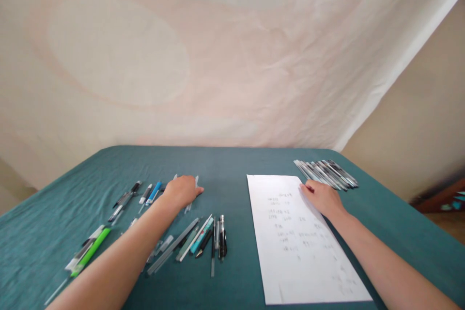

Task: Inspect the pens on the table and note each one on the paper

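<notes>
My left hand (pixel 181 192) reaches over loose pens scattered on the teal tablecloth (pixel 225 164). Its fingers are curled down over clear pens (pixel 191 197) that poke out beside it. My right hand (pixel 321 197) rests on the upper right edge of a white sheet of paper (pixel 294 247) with faint scribbles, its fingers bent and pressed together. A tidy row of dark and silver pens (pixel 327 173) lies just beyond that hand.
More pens lie on the left: a green one (pixel 90 251), a blue one (pixel 154 193), black ones (pixel 125 198) and a bunch (pixel 203 241) near my left forearm. A pale cloth backdrop (pixel 218 58) hangs behind the table. The table's right edge drops toward a beige floor.
</notes>
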The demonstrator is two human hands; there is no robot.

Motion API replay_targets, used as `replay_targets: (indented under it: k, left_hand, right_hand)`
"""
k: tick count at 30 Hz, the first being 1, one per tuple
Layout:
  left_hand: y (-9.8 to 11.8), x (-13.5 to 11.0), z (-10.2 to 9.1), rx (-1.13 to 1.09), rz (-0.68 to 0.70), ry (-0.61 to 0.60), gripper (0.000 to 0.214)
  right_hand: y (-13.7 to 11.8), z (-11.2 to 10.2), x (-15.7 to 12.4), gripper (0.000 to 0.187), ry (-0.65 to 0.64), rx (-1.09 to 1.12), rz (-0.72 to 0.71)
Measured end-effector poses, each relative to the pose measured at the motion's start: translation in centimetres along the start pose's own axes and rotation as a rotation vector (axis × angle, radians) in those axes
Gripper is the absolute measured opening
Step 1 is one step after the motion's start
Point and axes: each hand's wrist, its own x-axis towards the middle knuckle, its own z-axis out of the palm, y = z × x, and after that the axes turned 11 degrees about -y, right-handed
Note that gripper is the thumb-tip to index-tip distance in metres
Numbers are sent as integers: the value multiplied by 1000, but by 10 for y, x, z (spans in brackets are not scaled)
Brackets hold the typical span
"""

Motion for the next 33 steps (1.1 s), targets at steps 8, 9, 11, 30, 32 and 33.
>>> replay_targets:
  k: [8,9,11,30,32,33]
  left_hand:
    - [15,-1,18,208,74,-26,25]
    - [15,-1,20,215,87,-29,27]
    - [15,-2,21,219,102,-38,29]
    - [106,-74,26,-335,566,-394,28]
    - [104,-71,26,-378,576,-399,29]
    - [103,-68,26,-430,572,-424,28]
  right_hand:
    - [1,0,0,36,-14,10,5]
    - [1,0,0,36,-16,10,2]
    - [1,0,0,36,-16,9,-2]
    - [-4,-4,-2,35,-29,16,-2]
    - [-4,-3,-2,34,-29,22,0]
    - [-4,-3,-2,34,-29,25,2]
